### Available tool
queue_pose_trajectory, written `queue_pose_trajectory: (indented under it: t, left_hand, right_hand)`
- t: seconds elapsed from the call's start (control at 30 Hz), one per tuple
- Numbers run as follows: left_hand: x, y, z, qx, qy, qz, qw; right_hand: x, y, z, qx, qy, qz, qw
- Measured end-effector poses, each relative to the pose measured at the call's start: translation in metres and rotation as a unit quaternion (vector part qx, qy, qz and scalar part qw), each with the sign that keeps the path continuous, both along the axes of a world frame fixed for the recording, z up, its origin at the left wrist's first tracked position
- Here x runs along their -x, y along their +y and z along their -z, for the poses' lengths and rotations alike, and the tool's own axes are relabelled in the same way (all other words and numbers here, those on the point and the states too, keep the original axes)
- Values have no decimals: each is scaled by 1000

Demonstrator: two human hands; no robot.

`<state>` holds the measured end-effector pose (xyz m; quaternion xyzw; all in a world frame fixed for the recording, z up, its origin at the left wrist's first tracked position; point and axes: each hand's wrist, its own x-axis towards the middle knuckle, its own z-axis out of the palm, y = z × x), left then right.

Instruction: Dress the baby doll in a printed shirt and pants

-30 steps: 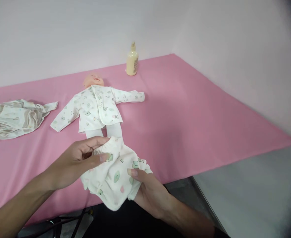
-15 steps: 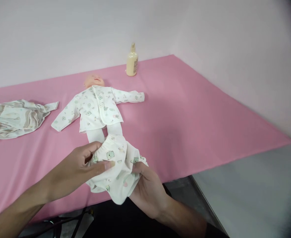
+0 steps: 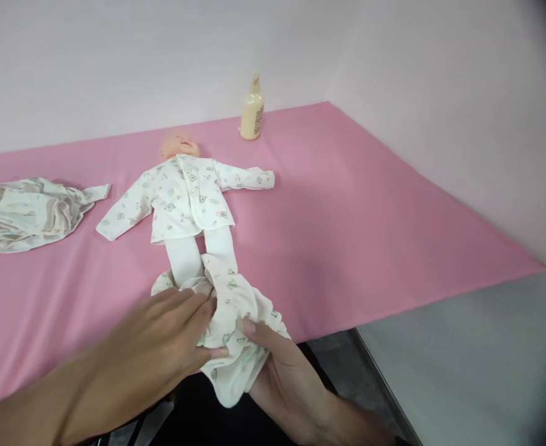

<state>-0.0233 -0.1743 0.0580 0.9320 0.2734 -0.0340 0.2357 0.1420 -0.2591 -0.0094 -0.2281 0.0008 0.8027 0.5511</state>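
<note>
A baby doll point(image 3: 180, 146) lies on its back in a white printed jacket point(image 3: 184, 192), both sleeves spread out. Its white legs point(image 3: 184, 257) point toward me. White baby trousers point(image 3: 235, 297) with small green animal prints are bunched around the lower legs, over the table's front edge. My left hand point(image 3: 175, 334) is closed on the waist part, fingers tucked into the cloth and partly hidden. Pinched under the thumb of my right hand point(image 3: 286, 371) is the other side of the trousers, with the fingers beneath the fabric.
A pink cloth point(image 3: 347, 204) covers the table. Folded printed baby clothing point(image 3: 31, 214) lies at the left. A cream pump bottle point(image 3: 253, 114) stands at the back near the white wall point(image 3: 161, 56). The table edge slants off at the right.
My left hand has turned over, its fingers now reaching into the trousers. The cloth has shifted down a little and to the right, showing more of the doll's legs.
</note>
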Motion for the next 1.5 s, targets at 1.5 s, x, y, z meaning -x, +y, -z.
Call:
queue_pose_trajectory:
  t: [1.5]
  left_hand:
    - [-64,100,38,-97,13,226,969]
  right_hand:
    - [29,-17,40,95,57,-25,994]
